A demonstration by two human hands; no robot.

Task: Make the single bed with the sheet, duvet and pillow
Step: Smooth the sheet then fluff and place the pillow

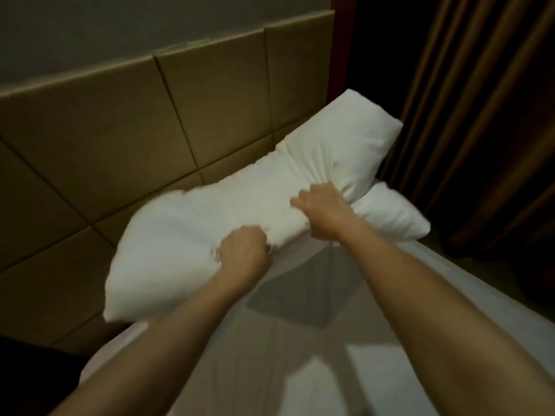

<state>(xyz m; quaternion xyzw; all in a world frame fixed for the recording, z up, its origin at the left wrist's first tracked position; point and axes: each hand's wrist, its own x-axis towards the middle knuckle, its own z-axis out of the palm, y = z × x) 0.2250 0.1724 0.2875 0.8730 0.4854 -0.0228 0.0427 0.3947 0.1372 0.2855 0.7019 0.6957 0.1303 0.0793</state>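
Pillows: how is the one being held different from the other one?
The held pillow is up off the bed, gripped by the left hand and right hand; the second pillow lies on the bed, untouched. The held pillow is squashed and bunched at the fingers; the second pillow looks smooth and is partly hidden. Both are white.

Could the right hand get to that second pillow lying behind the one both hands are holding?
Probably yes. The second pillow lies just beyond the right hand, nothing between them, but that hand and the left hand both grip the held pillow, so it must let go first.
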